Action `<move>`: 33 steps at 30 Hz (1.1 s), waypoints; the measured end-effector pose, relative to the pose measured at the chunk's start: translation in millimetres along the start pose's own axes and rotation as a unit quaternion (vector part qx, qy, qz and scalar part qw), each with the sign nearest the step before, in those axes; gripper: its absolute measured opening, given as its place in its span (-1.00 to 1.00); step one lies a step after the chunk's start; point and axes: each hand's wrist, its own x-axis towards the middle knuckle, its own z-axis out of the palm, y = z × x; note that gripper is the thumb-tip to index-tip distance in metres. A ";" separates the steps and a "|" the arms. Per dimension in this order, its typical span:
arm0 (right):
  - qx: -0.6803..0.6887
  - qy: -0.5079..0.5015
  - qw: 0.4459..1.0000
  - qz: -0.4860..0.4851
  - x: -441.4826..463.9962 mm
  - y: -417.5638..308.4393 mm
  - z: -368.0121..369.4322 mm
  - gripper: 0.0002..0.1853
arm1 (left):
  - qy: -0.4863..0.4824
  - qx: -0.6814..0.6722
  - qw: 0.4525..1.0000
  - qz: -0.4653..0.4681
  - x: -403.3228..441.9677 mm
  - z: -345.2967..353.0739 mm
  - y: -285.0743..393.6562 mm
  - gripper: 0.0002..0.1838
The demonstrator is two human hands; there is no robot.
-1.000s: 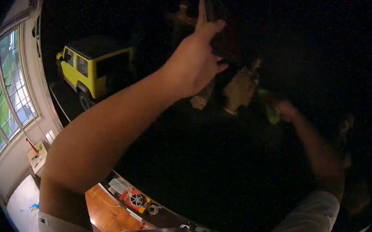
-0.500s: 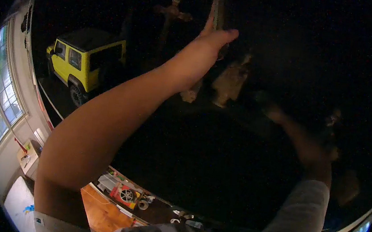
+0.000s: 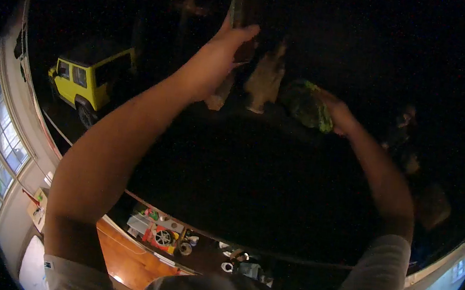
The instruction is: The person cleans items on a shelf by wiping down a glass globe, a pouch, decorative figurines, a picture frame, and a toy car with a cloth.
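Note:
High at the centre, my left hand [image 3: 222,52] is closed round a dark upright object [image 3: 246,6] whose details are lost in the dark. Just right of it stands a pale, rough figurine [image 3: 264,84], and part of a second pale piece [image 3: 219,94] shows below my wrist. My right hand [image 3: 340,115], farther right, is closed on a green-edged cloth [image 3: 317,111], which looks dark and crumpled over the dark surface.
A yellow toy jeep [image 3: 85,77] stands at the left, and a dim cross [image 3: 191,7] behind. Dark small figures [image 3: 405,125] are at the right. Below lies a shelf with a red box [image 3: 161,237] and assorted items. A window [image 3: 5,123] is at far left.
The view has shifted, so the jeep and cross sit farther left. My left hand, still on the dark object, appears farther left. The green-edged cloth in my right hand has become clearer.

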 end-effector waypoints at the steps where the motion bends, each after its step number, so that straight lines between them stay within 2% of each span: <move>1: 0.029 -0.006 0.999 -0.013 6.2 3.5 -4.3 -0.65 | -0.004 -0.007 1.000 0.002 2.8 -2.2 -0.2 -0.61; 2: 0.059 -0.010 0.998 -0.022 12.0 11.4 -10.7 -0.66 | -0.008 -0.014 1.000 -0.001 5.1 -6.8 -3.8 -0.61; 3: -0.148 -0.023 0.979 -0.139 32.7 31.0 -38.8 -0.65 | -0.012 -0.022 1.000 -0.004 6.8 -10.3 -6.4 -0.62; 4: -0.348 -0.033 0.904 -0.246 63.7 58.8 -81.1 -0.65 | -0.014 -0.008 1.000 -0.001 8.1 -12.5 -7.1 -0.62; 6: -0.378 -0.028 0.895 -0.235 77.2 70.8 -100.6 -0.64 | -0.018 0.014 1.000 0.006 9.5 -16.1 -7.6 -0.64; 7: -0.211 -0.013 0.970 -0.120 68.4 58.7 -96.7 -0.64 | -0.013 0.009 1.000 0.004 8.1 -16.1 -7.4 -0.64; 8: -0.035 0.004 0.999 0.001 61.3 50.2 -93.1 -0.63 | -0.008 0.004 1.000 0.002 6.0 -14.1 -6.5 -0.65; 11: -0.259 0.044 0.963 0.054 62.7 46.4 -107.8 -0.60 | -0.003 0.002 1.000 -0.004 7.6 -13.7 -8.9 -0.65; 14: -0.422 0.037 0.906 -0.007 86.1 68.2 -159.0 -0.67 | -0.016 0.082 0.996 0.045 9.8 -17.0 -12.7 -0.65; 15: -0.582 0.059 0.805 -0.100 100.6 86.2 -174.5 -0.66 | -0.022 0.121 0.990 0.070 10.0 -18.8 -14.7 -0.65; 16: -0.716 0.079 0.669 -0.186 116.5 107.2 -189.5 -0.65 | -0.025 0.155 0.983 0.094 11.9 -22.9 -17.2 -0.64; 17: -0.769 0.084 0.595 -0.220 120.5 108.4 -203.8 -0.65 | -0.028 0.188 0.975 0.118 14.9 -28.2 -19.8 -0.64; 18: -0.813 0.097 0.514 -0.254 124.3 109.3 -217.7 -0.65 | -0.027 0.162 0.980 0.108 15.3 -27.1 -19.4 -0.63; 19: -0.808 0.101 0.526 -0.244 122.3 97.2 -228.3 -0.66 | -0.025 0.136 0.985 0.098 14.2 -23.6 -16.8 -0.63; 20: -0.803 0.104 0.538 -0.236 119.6 88.8 -236.1 -0.67 | -0.019 0.052 0.997 0.052 13.2 -19.9 -13.5 -0.62; 21: -0.819 0.112 0.535 -0.174 110.3 74.7 -221.1 -0.70 | -0.011 -0.033 0.999 0.006 11.4 -15.8 -9.7 -0.62; 23: -0.842 0.128 0.521 -0.050 86.5 38.5 -164.6 -0.75 | -0.008 -0.027 1.000 0.002 9.3 -12.9 -6.8 -0.62; 26: -0.884 0.129 0.439 -0.095 76.4 31.6 -151.6 -0.75 | -0.013 -0.021 1.000 -0.001 8.8 -14.5 -6.6 -0.62; 28: -0.864 0.174 0.436 -0.181 94.0 53.1 -183.2 -0.75 | -0.012 -0.019 1.000 -0.003 8.1 -14.1 -7.0 -0.62; 30: -0.843 0.192 0.466 -0.188 101.4 53.4 -191.1 -0.75 | -0.004 -0.018 1.000 -0.006 6.7 -11.1 -5.0 -0.62; 32: -0.820 0.182 0.530 -0.117 107.6 49.0 -192.6 -0.73 | 0.000 -0.011 1.000 -0.002 6.6 -11.9 -5.7 -0.63; 33: -0.797 0.203 0.558 -0.113 115.3 51.1 -190.8 -0.72 | 0.002 -0.007 1.000 0.001 6.6 -12.7 -6.1 -0.63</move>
